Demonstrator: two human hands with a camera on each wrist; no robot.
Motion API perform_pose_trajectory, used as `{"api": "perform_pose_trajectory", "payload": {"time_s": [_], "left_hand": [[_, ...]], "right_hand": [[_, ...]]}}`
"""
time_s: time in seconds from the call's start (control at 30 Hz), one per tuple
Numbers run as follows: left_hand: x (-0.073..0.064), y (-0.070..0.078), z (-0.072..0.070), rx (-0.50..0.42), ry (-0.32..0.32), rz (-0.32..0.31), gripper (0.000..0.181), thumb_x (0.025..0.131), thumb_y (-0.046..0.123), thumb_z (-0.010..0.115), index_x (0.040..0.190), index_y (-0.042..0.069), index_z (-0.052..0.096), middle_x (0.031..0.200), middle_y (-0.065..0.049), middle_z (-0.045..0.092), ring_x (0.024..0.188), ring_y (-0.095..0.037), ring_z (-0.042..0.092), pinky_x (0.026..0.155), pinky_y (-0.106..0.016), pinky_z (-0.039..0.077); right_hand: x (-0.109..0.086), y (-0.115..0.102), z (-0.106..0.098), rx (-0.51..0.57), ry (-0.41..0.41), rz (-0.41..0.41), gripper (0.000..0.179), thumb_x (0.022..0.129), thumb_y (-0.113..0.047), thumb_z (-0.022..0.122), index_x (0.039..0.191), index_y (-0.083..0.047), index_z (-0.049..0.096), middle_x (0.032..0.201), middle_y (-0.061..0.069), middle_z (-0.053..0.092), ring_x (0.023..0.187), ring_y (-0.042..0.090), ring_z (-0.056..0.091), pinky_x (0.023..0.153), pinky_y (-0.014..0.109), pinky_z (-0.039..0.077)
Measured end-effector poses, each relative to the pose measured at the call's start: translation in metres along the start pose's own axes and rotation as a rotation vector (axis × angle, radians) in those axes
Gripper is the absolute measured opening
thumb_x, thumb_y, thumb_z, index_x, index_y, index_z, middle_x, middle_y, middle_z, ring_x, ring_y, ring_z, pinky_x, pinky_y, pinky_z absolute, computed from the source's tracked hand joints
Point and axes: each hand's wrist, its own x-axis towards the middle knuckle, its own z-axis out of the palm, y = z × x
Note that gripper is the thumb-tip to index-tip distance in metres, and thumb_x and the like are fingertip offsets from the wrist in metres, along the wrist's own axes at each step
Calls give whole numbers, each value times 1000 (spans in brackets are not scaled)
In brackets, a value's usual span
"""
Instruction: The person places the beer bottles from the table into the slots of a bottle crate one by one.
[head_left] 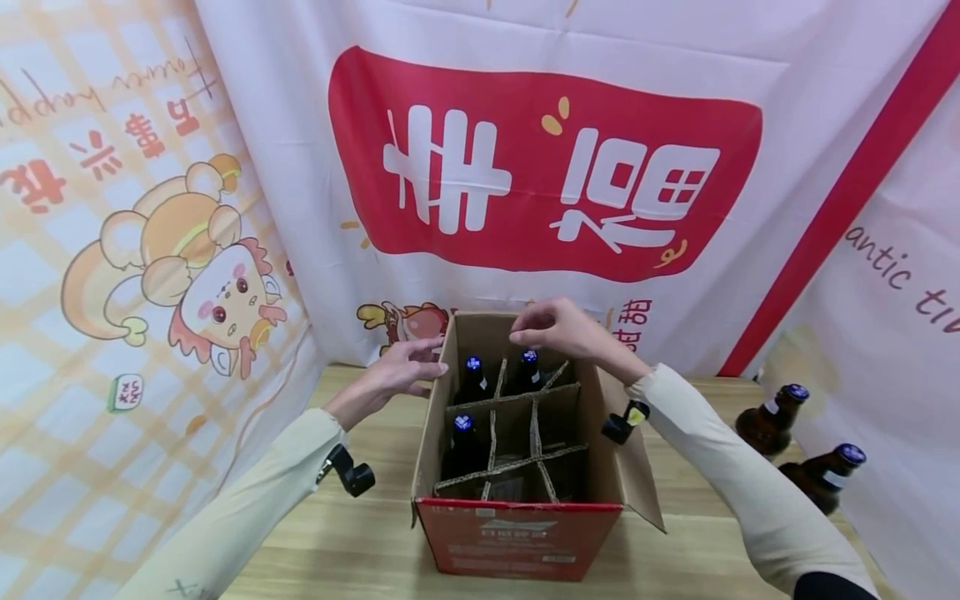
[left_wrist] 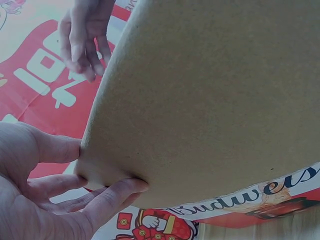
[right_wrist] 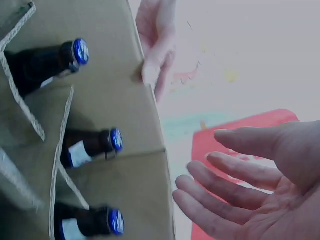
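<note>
An upright cardboard box (head_left: 517, 542), red outside and brown inside, stands in front of me with a divider (head_left: 517, 408) making several compartments. Brown beer bottles with blue caps fill three of them: a far-left bottle (head_left: 473, 383), a far-middle bottle (head_left: 528, 371) and a nearer left bottle (head_left: 462, 450). At the far left corner, my left hand (head_left: 401, 367) holds the cardboard between thumb and fingers; in the left wrist view the thumb (left_wrist: 130, 187) dents its brown surface. Above the box's far right part hovers my right hand (head_left: 558, 325), fingers loosely bent and holding nothing.
Two more beer bottles stand on the table at the right, a farther bottle (head_left: 772, 421) and a nearer bottle (head_left: 825, 477). An opened flap (head_left: 637, 475) juts from the box's right side. Printed cloth (head_left: 540, 167) hangs close behind the box.
</note>
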Motion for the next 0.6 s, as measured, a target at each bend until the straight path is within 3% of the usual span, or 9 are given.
{"api": "perform_pose_trajectory", "payload": {"time_s": [0.2, 0.37, 0.6], "left_hand": [[2, -1, 0, -10, -6, 9, 68, 103, 9, 63, 163, 4, 33, 155, -30, 45, 131, -42, 58, 94, -42, 64], [2, -2, -2, -1, -8, 8, 68, 103, 10, 63, 163, 4, 33, 155, -31, 44, 131, -41, 58, 95, -43, 63], [0, -3, -3, 4, -10, 2, 68, 102, 12, 65, 163, 6, 35, 156, -30, 44, 130, -41, 59, 97, -45, 62]], "right_hand": [[-16, 22, -19, 49, 109, -4, 19, 99, -13, 72, 112, 1, 76, 105, 19, 77, 86, 19, 72, 80, 26, 64], [-30, 42, -26, 103, 198, 25, 20, 100, -7, 70, 114, 6, 74, 108, 28, 75, 86, 23, 76, 83, 32, 66], [-48, 60, -38, 74, 320, 119, 29, 101, -20, 72, 117, 4, 74, 103, 24, 78, 87, 31, 78, 75, 31, 65]]}}
